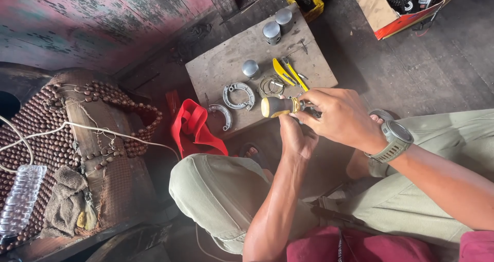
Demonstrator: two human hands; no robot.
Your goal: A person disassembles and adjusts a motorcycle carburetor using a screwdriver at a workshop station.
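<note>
At the far left a clear plastic bottle (20,197) lies on a seat cover of brown wooden beads (46,138), with a dirty rag (64,200) just beside it and a white cord (103,131) running across the beads. Right of that, a red cloth bag (193,128) sits on the floor against the near left corner of a low wooden board (221,66). On this board lie two curved metal brake shoes (238,95), one of them near the bag, three short metal cylinders (271,32) toward the far edge, a few thin wire rings (271,85) and a yellow-handled tool (288,72).

Over the near right edge of the board I hold a screwdriver with a yellow and black handle (278,107), its handle pointing left. My left hand (298,136) comes up from below and its fingers close around a small dark part at the screwdriver's tip; what that part is I cannot tell. My right hand (342,118), with a grey watch (395,138) on the wrist, covers it from above, fingers curled tight over the shaft end of the screwdriver. My knees in pale trousers (221,190) frame the hands. At the far right a cardboard box (391,15) holds a gear and other parts.
</note>
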